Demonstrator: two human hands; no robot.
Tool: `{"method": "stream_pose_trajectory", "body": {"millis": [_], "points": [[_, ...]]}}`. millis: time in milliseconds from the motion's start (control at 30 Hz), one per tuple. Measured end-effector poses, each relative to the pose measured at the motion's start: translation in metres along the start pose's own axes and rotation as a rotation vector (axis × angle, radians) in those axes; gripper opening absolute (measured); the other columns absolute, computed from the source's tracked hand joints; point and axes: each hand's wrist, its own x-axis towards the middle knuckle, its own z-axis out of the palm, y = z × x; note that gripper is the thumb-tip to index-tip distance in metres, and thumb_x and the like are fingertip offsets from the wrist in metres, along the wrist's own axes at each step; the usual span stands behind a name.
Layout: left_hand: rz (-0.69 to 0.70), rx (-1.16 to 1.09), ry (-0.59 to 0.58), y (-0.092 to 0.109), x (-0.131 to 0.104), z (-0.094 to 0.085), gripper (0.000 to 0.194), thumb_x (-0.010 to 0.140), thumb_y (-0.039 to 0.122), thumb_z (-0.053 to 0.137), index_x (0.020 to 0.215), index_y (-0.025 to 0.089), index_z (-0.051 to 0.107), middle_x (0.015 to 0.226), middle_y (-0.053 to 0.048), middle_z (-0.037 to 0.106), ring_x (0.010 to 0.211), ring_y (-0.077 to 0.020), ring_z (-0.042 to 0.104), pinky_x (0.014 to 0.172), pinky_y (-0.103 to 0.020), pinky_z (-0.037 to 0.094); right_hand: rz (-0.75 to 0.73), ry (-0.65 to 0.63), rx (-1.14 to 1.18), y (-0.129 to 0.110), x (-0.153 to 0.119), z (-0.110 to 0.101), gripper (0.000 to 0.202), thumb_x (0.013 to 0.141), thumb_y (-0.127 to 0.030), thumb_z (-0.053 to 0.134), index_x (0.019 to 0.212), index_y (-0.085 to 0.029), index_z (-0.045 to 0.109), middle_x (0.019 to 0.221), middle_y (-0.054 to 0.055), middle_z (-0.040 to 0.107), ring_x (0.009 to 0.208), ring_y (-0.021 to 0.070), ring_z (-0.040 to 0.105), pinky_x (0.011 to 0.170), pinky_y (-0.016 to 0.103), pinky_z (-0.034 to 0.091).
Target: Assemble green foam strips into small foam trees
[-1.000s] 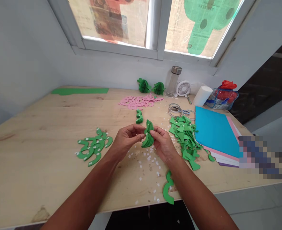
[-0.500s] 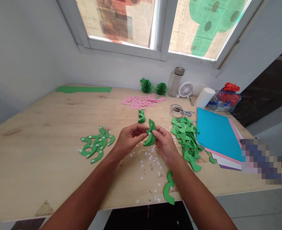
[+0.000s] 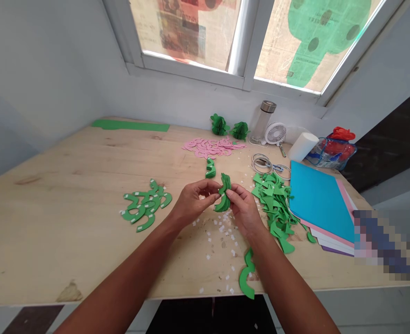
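Between my two hands, above the middle of the table, is a layered stack of curved green paper pieces (image 3: 223, 200). My left hand (image 3: 198, 198) pinches its left side with thumb and fingers, and my right hand (image 3: 241, 202) grips its right side. A smaller green stack (image 3: 210, 168) stands just behind. Loose green curved pieces with small white squares (image 3: 145, 206) lie to the left. One more green curved piece (image 3: 247, 278) rests at the front edge, close to my right forearm. Small white paper bits (image 3: 222, 227) are scattered below my hands.
Green scraps (image 3: 274, 204) heap at right, beside blue sheets (image 3: 319, 199). Behind are pink cutouts (image 3: 208, 147), two green paper shapes (image 3: 219, 125), tape rings and scissors (image 3: 262, 162), a bottle (image 3: 261, 121), a small fan (image 3: 275, 133), a white roll (image 3: 303, 146) and a clear bag (image 3: 333, 150).
The view has shifted slightly, so most things appear a little further right. Both hands keep their hold on the green stack, which now looks turned a little more upright.
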Motion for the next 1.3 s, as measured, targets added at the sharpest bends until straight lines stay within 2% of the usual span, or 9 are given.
{"method": "stream_pose_trajectory", "body": {"millis": [300,533,900,1133,1300], "points": [[0.062,0.118,0.015,0.002,-0.002,0.001,0.009,0.071,0.023,0.065,0.077,0.018,0.069,0.074,-0.003,0.069,0.068,-0.0177,0.061,0.065,-0.029,0.047,-0.037,-0.018,-0.057,0.001,0.001,-0.002,0.018,0.073,-0.034,0.07,0.084,-0.02,0.069,0.075,-0.001,0.065,0.061,0.0107,0.054,0.058,0.022,0.043],[0.132,0.215,-0.004,0.005,-0.003,0.002,0.01,0.073,0.016,0.06,0.079,0.018,0.068,0.07,-0.001,0.067,0.066,-0.0143,0.059,0.065,-0.025,0.046,-0.036,-0.033,-0.093,0.0,0.002,-0.001,0.022,0.069,-0.033,0.074,0.086,-0.02,0.067,0.074,-0.001,0.066,0.069,0.0127,0.059,0.065,0.023,0.047],[0.237,0.314,-0.02,-0.002,-0.004,0.004,0.012,0.074,0.012,0.058,0.082,0.017,0.066,0.075,-0.001,0.068,0.068,-0.0126,0.06,0.065,-0.024,0.047,-0.057,-0.035,-0.165,0.0,0.004,-0.002,0.013,0.068,-0.02,0.067,0.08,-0.02,0.064,0.073,-0.002,0.064,0.07,0.0136,0.058,0.067,0.023,0.045],[0.225,0.263,-0.027,0.004,-0.005,0.004,0.013,0.074,0.011,0.057,0.08,0.017,0.067,0.078,-0.002,0.07,0.068,-0.0126,0.061,0.065,-0.024,0.047,-0.061,-0.062,-0.158,-0.002,0.004,-0.005,0.016,0.067,-0.017,0.063,0.082,-0.02,0.064,0.072,-0.002,0.062,0.069,0.0135,0.056,0.064,0.024,0.042],[0.226,0.214,-0.041,0.008,-0.006,0.003,0.015,0.073,0.009,0.057,0.081,0.017,0.068,0.081,-0.002,0.071,0.068,-0.0119,0.061,0.065,-0.023,0.047,-0.081,-0.064,-0.198,-0.004,0.003,-0.006,0.019,0.066,-0.021,0.064,0.085,-0.019,0.064,0.074,-0.001,0.061,0.065,0.0136,0.052,0.059,0.025,0.039]]}}
